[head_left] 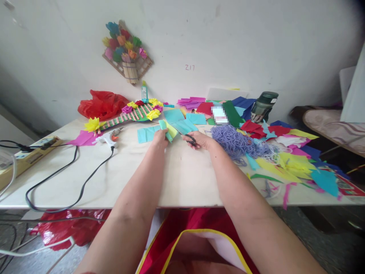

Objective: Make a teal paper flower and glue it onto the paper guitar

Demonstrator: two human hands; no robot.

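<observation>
In the head view, my left hand (162, 137) pinches folded crepe paper (171, 131), turquoise with a pale yellow-green part. My right hand (199, 140) is closed around the black handles of a pair of scissors (190, 141). The scissors' blades point left toward the folded paper; I cannot tell whether they touch it. Turquoise paper pieces (146, 134) lie around both hands on the white table (182, 179). Beyond them rests a guitar-shaped craft (128, 116) with striped green and pink paper and paper flowers.
A glue gun (107, 140) lies left, its cord running to a power strip (45, 144). Purple yarn (234, 140), paper scraps (293, 163) and a dark bottle (264, 106) are at the right. Behind are a red plastic bag (102, 104) and a glue bottle (144, 91).
</observation>
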